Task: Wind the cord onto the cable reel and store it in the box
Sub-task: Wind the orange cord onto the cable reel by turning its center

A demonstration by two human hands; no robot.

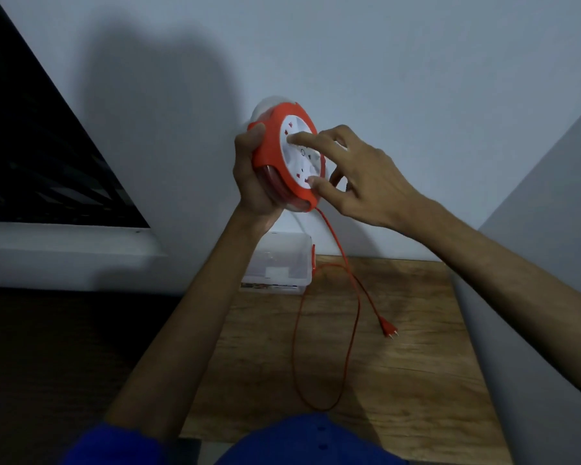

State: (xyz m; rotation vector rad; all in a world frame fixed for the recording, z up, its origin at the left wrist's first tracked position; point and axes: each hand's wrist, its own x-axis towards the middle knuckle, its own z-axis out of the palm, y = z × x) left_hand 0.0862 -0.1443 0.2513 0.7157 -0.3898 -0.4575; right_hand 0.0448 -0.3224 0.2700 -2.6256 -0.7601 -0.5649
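Observation:
My left hand grips the orange and white cable reel, held up in front of the wall with its socket face turned right. My right hand rests spread on that white face, index fingertip and thumb touching it. An orange cord drops from the reel's lower edge, loops over the wooden table and ends in an orange plug. A clear plastic box with an orange latch stands on the table against the wall, below the reel.
A white wall rises behind the table. A dark window with a white sill fills the left side. Another wall surface borders the table's right edge. My blue clothing shows at the bottom.

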